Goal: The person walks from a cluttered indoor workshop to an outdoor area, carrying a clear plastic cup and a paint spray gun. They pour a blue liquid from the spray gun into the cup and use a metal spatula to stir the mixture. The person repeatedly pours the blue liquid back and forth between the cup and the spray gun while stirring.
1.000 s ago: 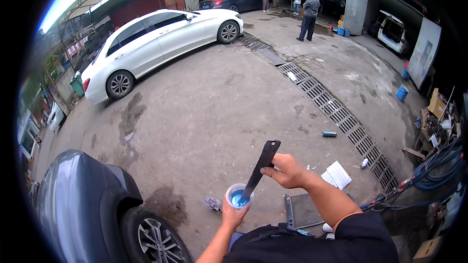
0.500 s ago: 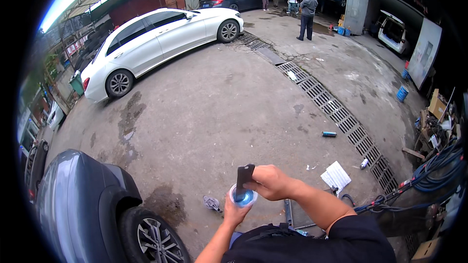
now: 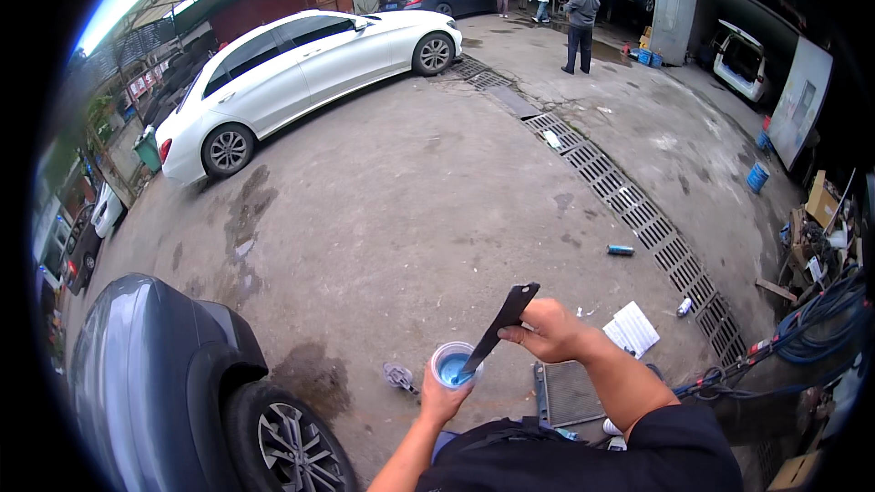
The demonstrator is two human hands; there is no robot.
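My left hand [image 3: 441, 398] is wrapped round a clear plastic cup [image 3: 437, 354] with blue liquid, likely paint by its look, inside it. In my right hand [image 3: 545, 332] is a dark flat stirring stick [image 3: 504, 323], pinched between thumb and fingers. The stick leans to the right, its lower end in the cup at the blue liquid and its upper end above my fingers. Below and left of the cup, a grey spray gun-like object [image 3: 399, 376] lies on the ground; its exact kind is unclear.
A dark grey car [image 3: 155, 374] stands close at my left. Across the yard is a white sedan [image 3: 310, 68]. A drain grate [image 3: 643, 219] runs along the right, near a spray can [image 3: 620, 251] and white papers [image 3: 632, 330]. Coiled hoses [image 3: 825, 319] lie at far right; people stand farther back.
My right hand has moved right, and the stick has swung from nearly upright to a rightward slant. More of the blue liquid shows. My left hand still holds the cup.
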